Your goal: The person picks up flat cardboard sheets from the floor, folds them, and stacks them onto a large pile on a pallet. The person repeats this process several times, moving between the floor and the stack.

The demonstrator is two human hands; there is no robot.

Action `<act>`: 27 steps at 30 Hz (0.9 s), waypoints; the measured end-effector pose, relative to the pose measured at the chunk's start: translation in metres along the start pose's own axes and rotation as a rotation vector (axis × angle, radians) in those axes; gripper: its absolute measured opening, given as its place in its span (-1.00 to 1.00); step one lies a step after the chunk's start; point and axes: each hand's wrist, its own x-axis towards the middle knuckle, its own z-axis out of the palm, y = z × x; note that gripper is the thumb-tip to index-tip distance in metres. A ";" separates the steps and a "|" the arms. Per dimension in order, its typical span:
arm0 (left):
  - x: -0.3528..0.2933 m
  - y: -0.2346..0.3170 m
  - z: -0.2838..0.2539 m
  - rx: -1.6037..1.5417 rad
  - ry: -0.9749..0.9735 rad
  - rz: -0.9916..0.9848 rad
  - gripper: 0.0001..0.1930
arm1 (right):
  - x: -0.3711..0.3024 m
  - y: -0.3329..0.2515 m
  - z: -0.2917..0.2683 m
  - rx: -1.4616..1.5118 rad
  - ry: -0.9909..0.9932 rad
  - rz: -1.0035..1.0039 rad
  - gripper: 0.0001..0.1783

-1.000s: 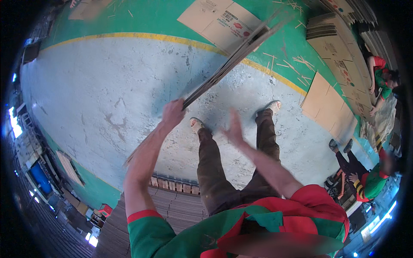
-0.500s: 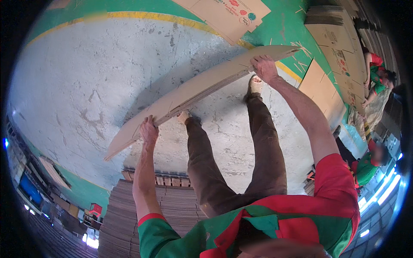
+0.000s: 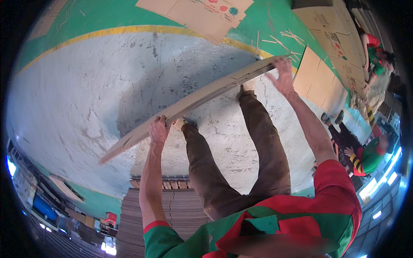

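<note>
A long bundle of flat cardboard sheets stands on edge across the floor in front of my feet, slanting from lower left to upper right. My left hand is closed over its near top edge, left of the middle, fingers wrapped over the cardboard. Off the bundle's right end, my right hand is held up with its fingers spread, slightly blurred, and nothing in it. The bundle's far face is mostly turned away from view.
Printed cardboard lies on the green floor beyond the yellow line. A plain sheet lies at right, near scattered cardboard strips. Stacked flat cardboard sits behind my legs. Two people, one by cardboard, are at the right.
My right hand has let go of the cardboard's top edge and opened, moving right. The bundle has tipped more upright, showing less of its broad face. My left hand keeps its grip.
</note>
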 end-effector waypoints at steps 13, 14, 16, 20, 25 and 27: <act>-0.020 0.039 0.031 -0.114 0.173 0.121 -0.61 | -0.006 0.086 0.021 1.087 -0.215 0.575 -0.61; -0.017 0.047 0.033 -0.102 0.136 0.109 -0.60 | -0.013 0.081 0.020 1.032 -0.259 0.482 -0.60; -0.013 0.059 0.034 -0.080 0.092 0.095 -0.58 | -0.020 0.076 0.018 0.963 -0.373 0.446 -0.56; -0.021 0.070 0.037 -0.086 0.096 0.098 -0.56 | 0.011 0.071 0.034 0.675 -0.519 0.439 -0.42; -0.022 0.067 0.046 -0.120 0.171 0.079 -0.56 | 0.146 0.054 0.079 0.263 -0.776 0.278 -0.23; -0.023 0.064 0.049 -0.105 0.128 0.060 -0.55 | 0.186 0.048 0.093 0.655 -0.859 0.392 -0.17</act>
